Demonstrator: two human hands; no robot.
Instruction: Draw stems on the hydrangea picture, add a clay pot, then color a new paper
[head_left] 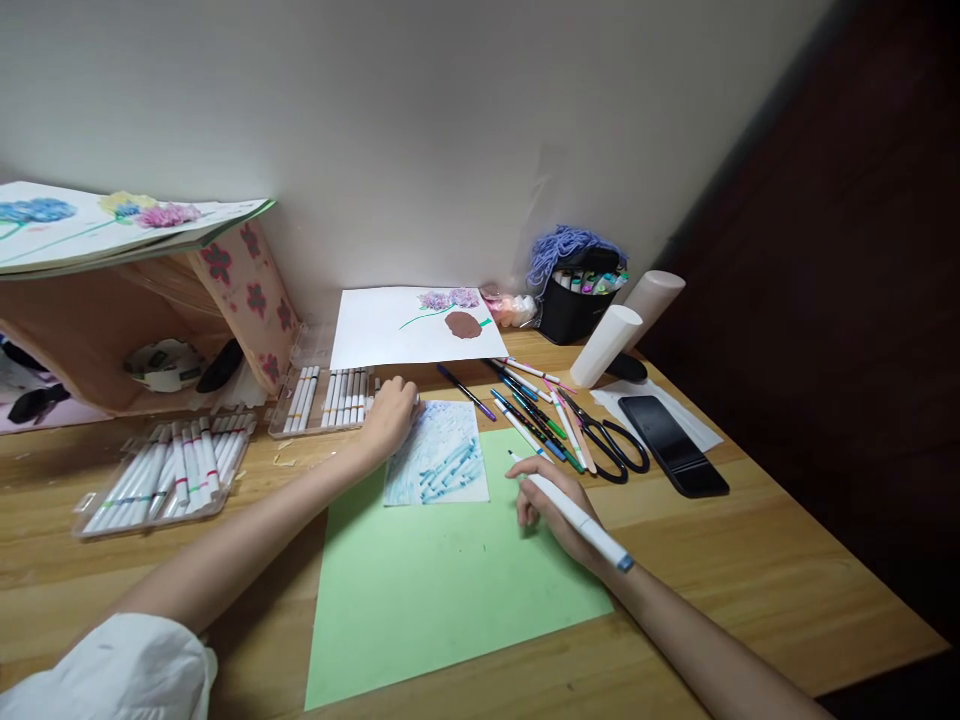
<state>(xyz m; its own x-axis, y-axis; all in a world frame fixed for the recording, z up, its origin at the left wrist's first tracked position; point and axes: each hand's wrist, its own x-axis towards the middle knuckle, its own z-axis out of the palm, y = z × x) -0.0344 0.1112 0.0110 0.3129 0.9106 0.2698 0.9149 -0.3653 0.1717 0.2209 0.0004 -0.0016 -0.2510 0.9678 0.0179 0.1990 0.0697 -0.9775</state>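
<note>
A white marker with a blue-grey end lies in the grip of my right hand. Its dark tip points up and left, above the green sheet and just right of a small sheet with blue strokes. My left hand rests at the upper left corner of that small sheet, beside the case of white markers. Its fingers are curled downward, and whatever is under them is hidden.
Several pens and black-handled scissors lie to the right, near a phone. Behind are a flower drawing, a black pen holder and white rolls. Leftward stand another marker case and a decorated box.
</note>
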